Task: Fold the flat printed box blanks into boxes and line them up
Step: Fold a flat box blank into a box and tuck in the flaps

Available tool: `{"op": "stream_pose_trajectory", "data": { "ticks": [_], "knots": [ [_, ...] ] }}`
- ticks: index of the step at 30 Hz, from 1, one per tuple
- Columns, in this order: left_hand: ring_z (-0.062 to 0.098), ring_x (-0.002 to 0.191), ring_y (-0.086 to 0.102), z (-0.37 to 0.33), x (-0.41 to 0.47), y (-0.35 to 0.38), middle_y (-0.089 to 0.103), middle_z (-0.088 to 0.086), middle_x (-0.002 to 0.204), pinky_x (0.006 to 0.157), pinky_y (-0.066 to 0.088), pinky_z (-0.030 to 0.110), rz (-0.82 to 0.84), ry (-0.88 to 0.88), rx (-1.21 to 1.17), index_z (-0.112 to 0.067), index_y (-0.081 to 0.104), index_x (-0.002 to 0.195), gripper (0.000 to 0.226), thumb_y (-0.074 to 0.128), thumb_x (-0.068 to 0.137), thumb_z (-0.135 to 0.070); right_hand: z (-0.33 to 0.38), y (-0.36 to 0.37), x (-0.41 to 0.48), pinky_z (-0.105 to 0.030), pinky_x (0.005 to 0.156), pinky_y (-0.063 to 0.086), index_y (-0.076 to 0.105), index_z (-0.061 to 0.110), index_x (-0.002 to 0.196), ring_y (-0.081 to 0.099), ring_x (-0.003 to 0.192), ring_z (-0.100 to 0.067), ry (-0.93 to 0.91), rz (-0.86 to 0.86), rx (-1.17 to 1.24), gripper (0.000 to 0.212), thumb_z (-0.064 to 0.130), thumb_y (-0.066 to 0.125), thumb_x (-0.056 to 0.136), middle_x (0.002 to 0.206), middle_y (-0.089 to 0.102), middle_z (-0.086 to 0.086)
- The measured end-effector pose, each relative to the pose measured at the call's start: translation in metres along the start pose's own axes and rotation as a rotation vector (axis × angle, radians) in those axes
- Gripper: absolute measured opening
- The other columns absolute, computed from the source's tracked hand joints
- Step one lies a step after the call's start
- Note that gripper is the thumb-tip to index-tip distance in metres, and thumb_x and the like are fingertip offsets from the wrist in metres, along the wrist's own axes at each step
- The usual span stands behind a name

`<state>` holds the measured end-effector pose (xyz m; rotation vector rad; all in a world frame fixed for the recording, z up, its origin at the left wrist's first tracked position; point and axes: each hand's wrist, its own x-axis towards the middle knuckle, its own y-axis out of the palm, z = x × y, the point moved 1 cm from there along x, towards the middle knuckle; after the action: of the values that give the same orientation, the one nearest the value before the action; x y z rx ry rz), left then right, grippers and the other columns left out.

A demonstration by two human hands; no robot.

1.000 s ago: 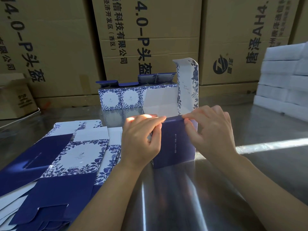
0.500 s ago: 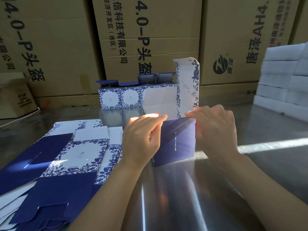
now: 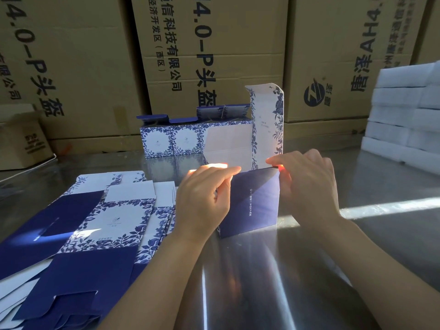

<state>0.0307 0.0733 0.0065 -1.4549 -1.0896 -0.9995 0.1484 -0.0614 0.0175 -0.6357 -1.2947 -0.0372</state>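
Note:
A half-formed box (image 3: 253,201) stands on the steel table, its dark blue side facing me and a tall white floral lid flap (image 3: 267,125) rising at the back right. My left hand (image 3: 202,201) holds its left top corner, fingers curled over the edge. My right hand (image 3: 309,186) pinches the right top corner. A pile of flat printed blanks (image 3: 95,225) lies at the left. Behind the half-formed box a row of folded blue-and-white boxes (image 3: 173,141) stands in line.
Large brown cartons (image 3: 214,55) wall off the back of the steel table (image 3: 285,282). A small open carton (image 3: 21,139) sits at far left. Stacked white foam blocks (image 3: 404,110) stand at the right edge.
My right hand has drawn the right top corner outward and the dark blue panel has stood more upright. My left hand has stayed at the left corner.

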Motion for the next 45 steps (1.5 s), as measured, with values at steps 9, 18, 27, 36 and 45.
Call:
{"op": "stream_pose_trajectory", "data": {
  "ticks": [9, 18, 27, 36, 45],
  "knots": [
    [0.014, 0.093, 0.065, -0.016, 0.000, 0.001, 0.072, -0.001, 0.098, 0.083, 0.052, 0.031, 0.002, 0.043, -0.182, -0.008, 0.072, 0.103, 0.027, 0.054, 0.083, -0.011, 0.017, -0.003, -0.003, -0.032, 0.075, 0.039, 0.069, 0.029, 0.092, 0.056, 0.074, -0.014, 0.049, 0.093, 0.419, 0.028, 0.034, 0.041, 0.093, 0.085, 0.069, 0.012],
    [0.008, 0.109, 0.056, -0.013, 0.005, -0.005, 0.060, 0.010, 0.122, 0.075, 0.056, 0.031, -0.089, 0.025, -0.190, -0.004, 0.067, 0.111, 0.031, 0.049, 0.085, -0.006, 0.016, 0.001, -0.005, -0.029, 0.077, 0.042, 0.070, 0.021, 0.084, 0.050, 0.076, -0.002, 0.050, 0.105, 0.480, 0.036, 0.041, 0.042, 0.089, 0.082, 0.065, 0.013],
    [-0.011, 0.121, 0.035, -0.005, 0.008, -0.010, 0.041, 0.000, 0.133, 0.092, 0.037, 0.007, -0.126, -0.109, -0.153, -0.015, 0.055, 0.124, 0.039, 0.042, 0.087, -0.015, -0.004, -0.002, 0.006, -0.021, 0.072, 0.035, 0.057, 0.020, 0.064, 0.054, 0.083, 0.007, 0.615, 0.125, 0.670, 0.047, 0.053, 0.033, 0.087, 0.093, 0.062, 0.012],
    [-0.005, 0.087, 0.049, 0.005, 0.005, -0.008, 0.029, -0.008, 0.138, 0.066, 0.043, 0.017, -0.132, -0.316, -0.217, -0.017, 0.049, 0.120, 0.034, 0.042, 0.087, -0.010, -0.016, 0.006, 0.009, -0.029, 0.067, 0.038, 0.064, 0.030, 0.069, 0.055, 0.071, 0.003, 0.742, 0.157, 0.706, 0.026, 0.044, 0.048, 0.084, 0.085, 0.063, 0.013],
    [0.018, 0.111, 0.046, 0.006, 0.005, -0.005, 0.044, 0.002, 0.117, 0.084, 0.048, 0.037, -0.018, -0.242, -0.124, -0.006, 0.058, 0.110, 0.033, 0.044, 0.080, 0.000, -0.014, 0.008, 0.008, -0.015, 0.055, 0.048, 0.069, 0.025, 0.086, 0.066, 0.068, -0.001, 0.743, 0.156, 0.867, 0.024, 0.041, 0.053, 0.092, 0.080, 0.072, 0.014]
  ]
}}
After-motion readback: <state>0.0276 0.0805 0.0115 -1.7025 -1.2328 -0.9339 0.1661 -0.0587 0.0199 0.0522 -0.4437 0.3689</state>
